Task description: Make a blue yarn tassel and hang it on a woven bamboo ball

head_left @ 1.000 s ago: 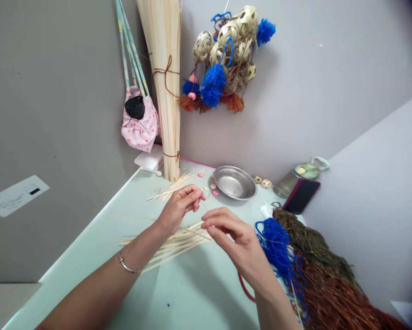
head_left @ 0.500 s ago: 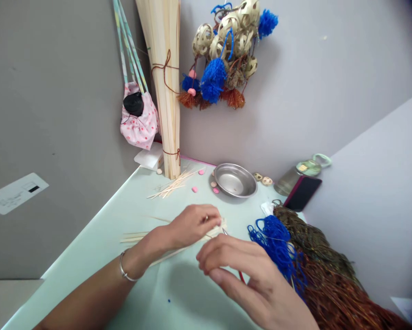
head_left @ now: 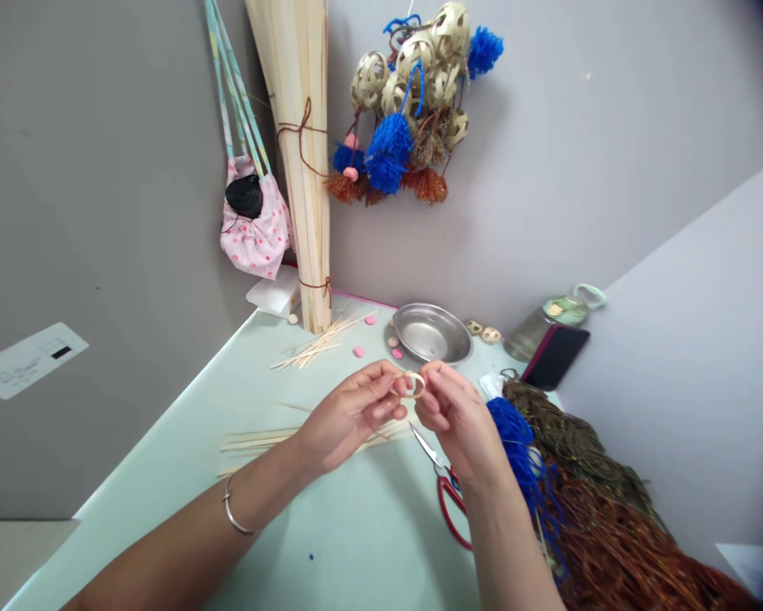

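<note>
A small ring of pale bamboo strip (head_left: 417, 387) is held up between my two hands, above the table. My left hand (head_left: 356, 412) pinches its left side with thumb and fingers. On the other side, the fingertips of my right hand (head_left: 461, 416) close on the ring's right edge. Scissors with red handles (head_left: 443, 488) lie on the table under my right wrist, which hides part of them. Several flat pale strips (head_left: 260, 440) lie beneath my left forearm.
A steel bowl (head_left: 433, 333) stands behind my hands, with pink discs (head_left: 358, 351) and short sticks (head_left: 317, 344) to its left. Blue yarn (head_left: 512, 428) and brown yarn (head_left: 610, 518) are heaped at right. A phone (head_left: 555, 357) leans near a bottle (head_left: 526, 338). Bundled strips (head_left: 311, 212) stand against the wall.
My right hand has moved up and away from the front and now meets my left at the ring. The scissors have come into plain view. My left hand has turned and lifted slightly.
</note>
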Demonstrator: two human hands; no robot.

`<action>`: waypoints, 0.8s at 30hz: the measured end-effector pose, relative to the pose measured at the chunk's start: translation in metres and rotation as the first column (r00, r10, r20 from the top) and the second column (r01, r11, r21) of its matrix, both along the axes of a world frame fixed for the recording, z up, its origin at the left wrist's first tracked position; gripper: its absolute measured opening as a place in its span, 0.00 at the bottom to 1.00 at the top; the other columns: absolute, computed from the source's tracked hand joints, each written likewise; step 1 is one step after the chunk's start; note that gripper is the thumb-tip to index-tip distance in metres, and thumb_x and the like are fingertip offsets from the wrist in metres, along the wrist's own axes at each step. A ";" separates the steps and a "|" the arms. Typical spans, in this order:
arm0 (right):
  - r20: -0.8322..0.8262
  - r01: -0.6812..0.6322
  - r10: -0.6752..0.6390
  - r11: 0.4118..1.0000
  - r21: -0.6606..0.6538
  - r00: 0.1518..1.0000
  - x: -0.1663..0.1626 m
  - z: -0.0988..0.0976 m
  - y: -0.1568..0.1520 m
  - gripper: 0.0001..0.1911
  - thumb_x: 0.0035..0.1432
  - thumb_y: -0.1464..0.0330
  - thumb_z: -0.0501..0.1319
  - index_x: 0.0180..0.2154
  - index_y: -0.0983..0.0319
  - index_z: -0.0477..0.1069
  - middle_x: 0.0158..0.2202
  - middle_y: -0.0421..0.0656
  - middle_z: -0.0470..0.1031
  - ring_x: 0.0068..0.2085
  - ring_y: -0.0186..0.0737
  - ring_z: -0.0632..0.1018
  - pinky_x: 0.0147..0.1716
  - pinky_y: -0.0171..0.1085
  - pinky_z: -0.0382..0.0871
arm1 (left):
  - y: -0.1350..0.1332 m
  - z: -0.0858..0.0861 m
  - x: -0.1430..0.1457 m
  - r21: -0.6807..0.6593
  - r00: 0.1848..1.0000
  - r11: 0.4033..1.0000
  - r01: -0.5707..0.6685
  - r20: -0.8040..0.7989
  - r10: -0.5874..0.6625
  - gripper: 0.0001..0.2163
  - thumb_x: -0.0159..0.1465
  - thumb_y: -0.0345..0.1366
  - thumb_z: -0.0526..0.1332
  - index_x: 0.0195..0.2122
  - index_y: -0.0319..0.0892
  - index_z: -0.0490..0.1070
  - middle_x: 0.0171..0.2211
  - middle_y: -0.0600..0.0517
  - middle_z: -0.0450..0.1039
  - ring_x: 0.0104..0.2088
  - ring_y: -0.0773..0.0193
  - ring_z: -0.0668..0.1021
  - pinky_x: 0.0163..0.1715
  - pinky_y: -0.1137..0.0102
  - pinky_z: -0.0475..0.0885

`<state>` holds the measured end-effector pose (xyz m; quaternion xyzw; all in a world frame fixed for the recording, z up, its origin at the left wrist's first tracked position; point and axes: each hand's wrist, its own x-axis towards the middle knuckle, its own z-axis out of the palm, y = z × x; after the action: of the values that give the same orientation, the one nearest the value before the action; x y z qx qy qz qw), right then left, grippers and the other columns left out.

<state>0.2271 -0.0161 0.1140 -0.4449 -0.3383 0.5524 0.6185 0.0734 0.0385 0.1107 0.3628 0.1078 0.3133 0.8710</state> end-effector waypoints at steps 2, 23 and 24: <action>0.050 0.027 -0.027 1.000 0.008 0.998 -0.004 0.001 -0.001 0.11 0.62 0.64 0.59 0.29 0.61 0.63 0.19 0.32 0.57 0.18 0.25 0.50 0.17 0.28 0.42 | 0.002 -0.005 0.002 -0.078 0.999 0.997 -0.007 0.034 0.009 0.09 0.65 0.35 0.59 0.30 0.38 0.71 0.32 0.54 0.65 0.22 0.76 0.57 0.34 0.75 0.66; 0.891 0.088 -0.448 0.887 0.453 -0.076 -0.021 -0.011 -0.013 0.15 0.66 0.69 0.55 0.53 0.58 0.71 0.41 0.44 0.81 0.29 0.36 0.78 0.32 0.34 0.65 | 0.004 -0.012 0.006 -0.169 0.991 0.977 -0.128 0.016 0.132 0.07 0.64 0.33 0.61 0.34 0.36 0.77 0.35 0.51 0.68 0.26 0.75 0.63 0.37 0.74 0.69; 0.892 0.089 -0.446 0.888 0.452 -0.078 -0.021 -0.011 -0.013 0.16 0.66 0.69 0.55 0.54 0.58 0.71 0.41 0.45 0.81 0.29 0.37 0.78 0.32 0.34 0.65 | 0.004 -0.011 0.006 -0.144 0.992 0.982 -0.121 0.011 0.123 0.07 0.64 0.33 0.61 0.35 0.36 0.77 0.33 0.51 0.67 0.26 0.75 0.63 0.37 0.74 0.68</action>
<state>0.2062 -0.0296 0.1033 -0.6767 -0.6430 -0.1125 0.3406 0.0792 0.0424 0.0992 0.2891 0.1432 0.3612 0.8749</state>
